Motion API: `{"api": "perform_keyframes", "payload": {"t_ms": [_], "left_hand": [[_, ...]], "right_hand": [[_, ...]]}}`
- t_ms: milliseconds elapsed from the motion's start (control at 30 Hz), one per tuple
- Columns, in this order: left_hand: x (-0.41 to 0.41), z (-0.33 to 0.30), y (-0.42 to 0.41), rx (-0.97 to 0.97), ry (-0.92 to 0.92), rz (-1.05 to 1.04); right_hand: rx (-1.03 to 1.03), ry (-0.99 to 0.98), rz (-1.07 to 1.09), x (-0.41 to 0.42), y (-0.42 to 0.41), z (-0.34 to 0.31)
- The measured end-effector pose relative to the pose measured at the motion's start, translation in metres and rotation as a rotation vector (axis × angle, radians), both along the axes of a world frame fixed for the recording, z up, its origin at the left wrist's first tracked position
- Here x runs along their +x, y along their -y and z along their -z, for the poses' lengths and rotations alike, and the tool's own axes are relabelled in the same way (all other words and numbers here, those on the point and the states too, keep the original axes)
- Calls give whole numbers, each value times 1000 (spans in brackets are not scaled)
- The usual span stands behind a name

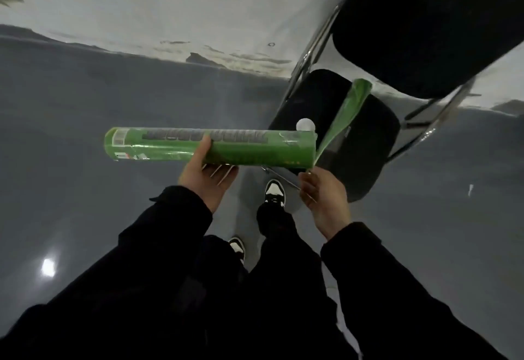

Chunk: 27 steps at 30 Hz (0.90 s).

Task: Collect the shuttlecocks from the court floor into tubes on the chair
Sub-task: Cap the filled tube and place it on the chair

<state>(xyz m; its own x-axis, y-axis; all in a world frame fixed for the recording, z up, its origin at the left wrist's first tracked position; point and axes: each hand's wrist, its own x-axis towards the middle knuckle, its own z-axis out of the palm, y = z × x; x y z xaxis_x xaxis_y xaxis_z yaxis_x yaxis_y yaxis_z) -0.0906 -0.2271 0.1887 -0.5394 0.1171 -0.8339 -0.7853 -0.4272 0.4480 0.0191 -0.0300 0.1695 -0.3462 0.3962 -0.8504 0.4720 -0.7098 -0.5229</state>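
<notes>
Left hand grips a green tube held level; right hand, fingers curled, pinches the second tube leaning on the chair

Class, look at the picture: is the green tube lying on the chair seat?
No. The left hand holds the green tube level in the air, in front of the chair.

Glossy green tube, shiny metal chair frame, glossy grey floor
</notes>
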Motion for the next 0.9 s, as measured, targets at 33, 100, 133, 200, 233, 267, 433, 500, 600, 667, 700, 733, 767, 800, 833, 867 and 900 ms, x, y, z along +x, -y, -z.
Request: {"api": "perform_keyframes", "payload": {"t_ms": [33, 100, 133, 200, 233, 267, 433, 500, 600, 667, 700, 733, 767, 800, 833, 867, 900], "left_hand": [[-14, 14, -7, -18, 17, -23], [-31, 38, -15, -41, 78, -31], [-38, 48, -17, -55, 89, -36], [-52, 66, -23, -81, 111, -60], [-58, 77, -25, -96, 119, -60], [-65, 89, -27, -108, 126, -48], [-91, 131, -41, -91, 144, 71], [-98, 139, -43, -82, 139, 89], [-107, 145, -47, -80, 148, 94], [-112, 145, -48, -71, 138, 100], [-114, 144, -48, -69, 139, 100], [-117, 143, -48, -73, 141, 100], [-120, 143, -48, -77, 142, 96], [-123, 142, -47, -78, 137, 88], [-125, 141, -45, -77, 130, 75], [-129, 139, -43, -76, 127, 57], [-132, 138, -42, -78, 124, 36]], "right_hand": [[11, 16, 3, -25, -13, 22], [57, 82, -16, -63, -31, 64], [91, 110, -44, -80, -38, 77], [150, 103, -83, -107, -48, 104], [181, 101, -109, -119, -54, 119], [210, 114, -154, -130, -59, 132], [606, 299, -687, -154, -88, 196], [764, 344, -965, -159, -94, 206], [835, 366, -1206, -165, -106, 217], [858, 372, -1302, -165, -110, 222], [906, 353, -1343, -165, -111, 225], [953, 330, -1394, -165, -114, 228], [975, 320, -1443, -165, -117, 230], [964, 312, -1455, -167, -120, 229], [914, 292, -1363, -170, -122, 227], [811, 254, -1162, -172, -123, 221], [649, 183, -862, -174, -122, 210]]}}
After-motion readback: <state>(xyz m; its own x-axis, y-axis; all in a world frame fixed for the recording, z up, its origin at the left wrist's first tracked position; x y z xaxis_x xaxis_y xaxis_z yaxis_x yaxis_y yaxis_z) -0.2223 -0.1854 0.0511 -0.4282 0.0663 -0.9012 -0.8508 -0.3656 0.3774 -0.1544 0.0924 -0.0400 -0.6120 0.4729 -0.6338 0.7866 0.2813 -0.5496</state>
